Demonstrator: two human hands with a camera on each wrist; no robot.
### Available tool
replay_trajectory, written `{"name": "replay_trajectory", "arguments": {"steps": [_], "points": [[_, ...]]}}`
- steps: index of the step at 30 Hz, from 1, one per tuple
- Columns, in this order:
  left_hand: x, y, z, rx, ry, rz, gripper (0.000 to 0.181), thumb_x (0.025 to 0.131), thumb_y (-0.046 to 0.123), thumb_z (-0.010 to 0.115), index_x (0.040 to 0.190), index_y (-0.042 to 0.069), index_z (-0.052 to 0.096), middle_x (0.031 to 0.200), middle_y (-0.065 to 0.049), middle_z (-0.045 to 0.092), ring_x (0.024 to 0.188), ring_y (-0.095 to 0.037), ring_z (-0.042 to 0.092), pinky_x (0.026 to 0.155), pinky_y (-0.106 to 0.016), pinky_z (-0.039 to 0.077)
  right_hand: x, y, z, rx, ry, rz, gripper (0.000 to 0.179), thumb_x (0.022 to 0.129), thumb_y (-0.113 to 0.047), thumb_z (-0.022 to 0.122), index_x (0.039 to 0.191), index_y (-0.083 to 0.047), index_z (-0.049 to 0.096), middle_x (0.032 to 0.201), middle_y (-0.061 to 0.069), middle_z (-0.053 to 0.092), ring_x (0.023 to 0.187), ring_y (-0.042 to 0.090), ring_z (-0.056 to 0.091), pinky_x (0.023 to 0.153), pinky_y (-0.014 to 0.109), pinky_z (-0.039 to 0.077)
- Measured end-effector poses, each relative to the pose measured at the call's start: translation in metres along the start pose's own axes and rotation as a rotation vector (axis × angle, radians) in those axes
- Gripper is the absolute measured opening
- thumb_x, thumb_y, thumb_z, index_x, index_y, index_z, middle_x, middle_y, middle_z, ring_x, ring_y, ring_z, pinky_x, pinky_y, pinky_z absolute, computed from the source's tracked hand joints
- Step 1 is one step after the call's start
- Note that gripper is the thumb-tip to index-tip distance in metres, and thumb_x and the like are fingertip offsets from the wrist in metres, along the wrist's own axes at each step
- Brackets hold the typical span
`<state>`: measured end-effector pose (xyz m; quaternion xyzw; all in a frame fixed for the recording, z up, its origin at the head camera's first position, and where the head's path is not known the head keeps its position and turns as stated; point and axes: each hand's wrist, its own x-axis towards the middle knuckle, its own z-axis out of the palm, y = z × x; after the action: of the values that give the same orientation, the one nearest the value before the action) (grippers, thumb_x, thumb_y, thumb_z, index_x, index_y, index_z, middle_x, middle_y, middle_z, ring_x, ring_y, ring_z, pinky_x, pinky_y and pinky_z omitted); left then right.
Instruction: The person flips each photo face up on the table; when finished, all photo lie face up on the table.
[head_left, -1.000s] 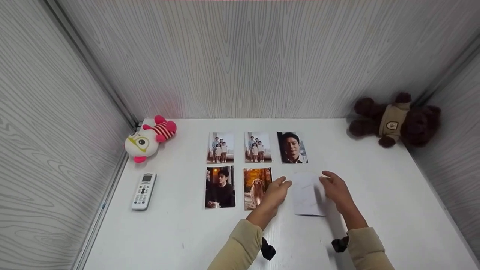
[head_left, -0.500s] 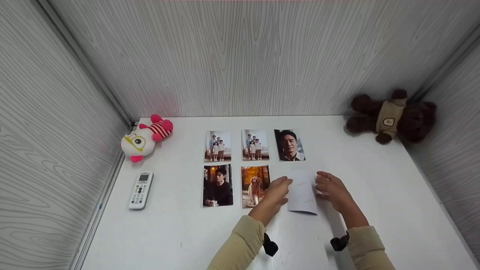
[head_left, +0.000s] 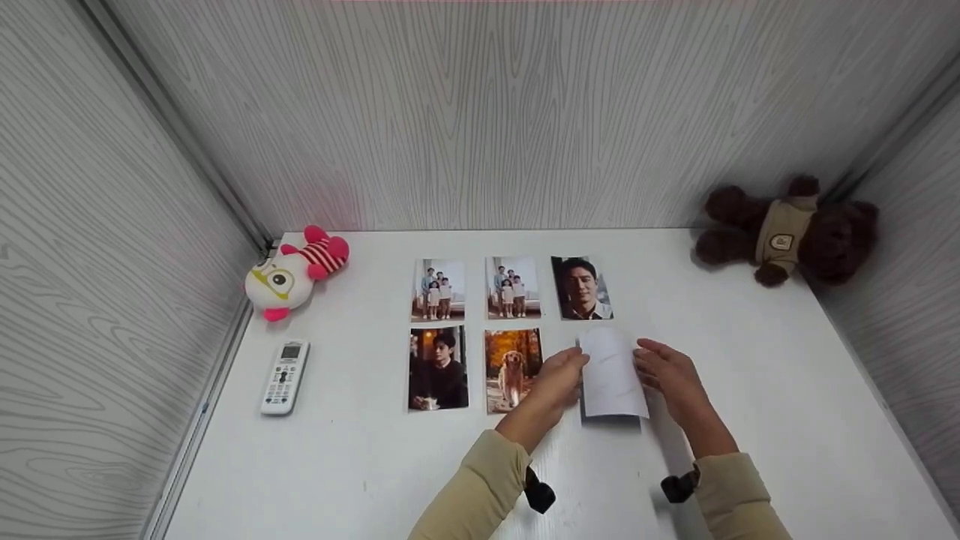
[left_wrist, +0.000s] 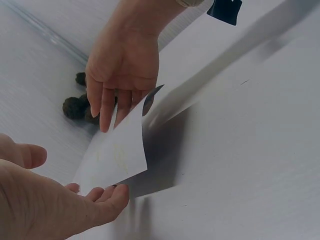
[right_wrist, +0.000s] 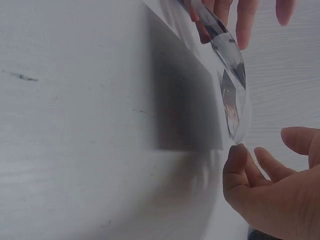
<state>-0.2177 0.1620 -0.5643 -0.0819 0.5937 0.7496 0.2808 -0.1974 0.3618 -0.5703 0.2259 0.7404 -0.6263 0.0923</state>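
A photo print (head_left: 613,379) is off the table, its white back facing up and its sheet slightly bowed. In the right wrist view, part of the printed side of the photo print (right_wrist: 231,107) shows. My left hand (head_left: 551,386) touches its left edge with the fingertips, the thumb standing apart in the left wrist view. At the opposite edge is my right hand (head_left: 673,382), its fingers extended against the sheet. Left of these lies a golden retriever photo (head_left: 511,364), partly covered by my left hand. Behind the held print lies a close-up portrait photo (head_left: 583,289).
Two matching family photos (head_left: 438,289) and a photo of a seated person (head_left: 438,367) lie flat on the white table (head_left: 360,457). A remote control (head_left: 285,377) and a striped plush toy (head_left: 292,277) are at left. A brown teddy bear (head_left: 784,236) lies back right.
The print has shifted slightly between my hands, and its near edge now stands higher above its shadow. My right fingers have straightened along its edge. The photos on the table have stayed put.
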Motion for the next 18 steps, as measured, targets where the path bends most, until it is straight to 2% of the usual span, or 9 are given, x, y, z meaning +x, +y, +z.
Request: {"name": "replay_trajectory", "arguments": {"steps": [2, 3, 5, 7, 8, 10, 13, 18], "points": [[-0.001, 0.0, 0.0, 0.002, 0.005, 0.022, 0.052, 0.1, 0.017, 0.054, 0.147, -0.003, 0.047, 0.067, 0.008, 0.034, 0.058, -0.007, 0.028, 0.054, -0.02, 0.026, 0.0, -0.001, 0.001, -0.009, 0.013, -0.007, 0.053, 0.108, -0.029, 0.05, 0.155, -0.007, 0.041, 0.156, 0.017, 0.046, 0.129, 0.023, 0.054, 0.107, 0.036, 0.047], [-0.001, 0.0, -0.001, 0.014, 0.007, 0.033, 0.05, 0.1, 0.016, 0.053, 0.146, -0.003, 0.048, 0.068, 0.008, 0.034, 0.057, -0.006, 0.028, 0.054, -0.019, 0.026, 0.0, -0.001, 0.001, -0.014, 0.02, -0.012, 0.051, 0.108, -0.028, 0.05, 0.154, -0.007, 0.042, 0.155, 0.017, 0.046, 0.128, 0.023, 0.054, 0.108, 0.036, 0.047], [-0.002, 0.001, -0.002, 0.056, 0.022, 0.048, 0.048, 0.1, 0.017, 0.054, 0.144, -0.003, 0.051, 0.077, 0.003, 0.053, 0.066, -0.006, 0.043, 0.061, -0.019, 0.039, 0.0, -0.001, 0.003, -0.024, 0.031, -0.025, 0.048, 0.108, -0.024, 0.05, 0.152, -0.006, 0.045, 0.156, 0.016, 0.046, 0.127, 0.023, 0.055, 0.11, 0.038, 0.046], [-0.002, 0.001, -0.003, 0.091, 0.034, 0.051, 0.048, 0.1, 0.019, 0.055, 0.143, -0.003, 0.054, 0.104, -0.009, 0.067, 0.088, -0.012, 0.058, 0.08, -0.026, 0.051, 0.001, 0.0, 0.005, -0.034, 0.037, -0.035, 0.046, 0.108, -0.021, 0.049, 0.15, -0.004, 0.047, 0.156, 0.016, 0.046, 0.129, 0.024, 0.055, 0.112, 0.04, 0.045], [-0.003, 0.001, -0.003, 0.108, 0.037, 0.053, 0.048, 0.1, 0.019, 0.055, 0.142, -0.003, 0.054, 0.119, -0.013, 0.067, 0.101, -0.016, 0.061, 0.091, -0.031, 0.052, 0.001, 0.001, 0.006, -0.037, 0.039, -0.039, 0.045, 0.108, -0.02, 0.049, 0.15, -0.004, 0.048, 0.156, 0.016, 0.046, 0.131, 0.024, 0.055, 0.113, 0.041, 0.045], [-0.005, 0.002, -0.004, 0.136, 0.042, 0.061, 0.048, 0.1, 0.02, 0.056, 0.141, -0.003, 0.055, 0.144, -0.017, 0.057, 0.121, -0.021, 0.057, 0.107, -0.04, 0.049, 0.001, 0.002, 0.008, -0.043, 0.043, -0.046, 0.044, 0.107, -0.018, 0.05, 0.149, -0.003, 0.049, 0.156, 0.016, 0.047, 0.132, 0.024, 0.054, 0.112, 0.039, 0.046], [-0.008, 0.005, -0.005, 0.141, 0.025, 0.063, 0.047, 0.101, 0.021, 0.055, 0.141, -0.003, 0.055, 0.145, -0.018, 0.056, 0.118, -0.022, 0.059, 0.105, -0.041, 0.05, 0.0, 0.003, 0.01, -0.043, 0.056, -0.063, 0.043, 0.106, -0.014, 0.051, 0.147, -0.003, 0.051, 0.154, 0.016, 0.049, 0.131, 0.024, 0.054, 0.105, 0.031, 0.05], [-0.011, 0.01, -0.008, 0.196, 0.034, 0.099, 0.042, 0.101, 0.023, 0.057, 0.134, -0.003, 0.063, 0.137, -0.014, 0.063, 0.113, -0.017, 0.06, 0.097, -0.033, 0.053, -0.002, 0.0, 0.011, -0.013, 0.075, -0.092, 0.043, 0.104, -0.012, 0.051, 0.146, -0.002, 0.053, 0.153, 0.017, 0.049, 0.127, 0.02, 0.056, 0.089, 0.014, 0.051]]}}
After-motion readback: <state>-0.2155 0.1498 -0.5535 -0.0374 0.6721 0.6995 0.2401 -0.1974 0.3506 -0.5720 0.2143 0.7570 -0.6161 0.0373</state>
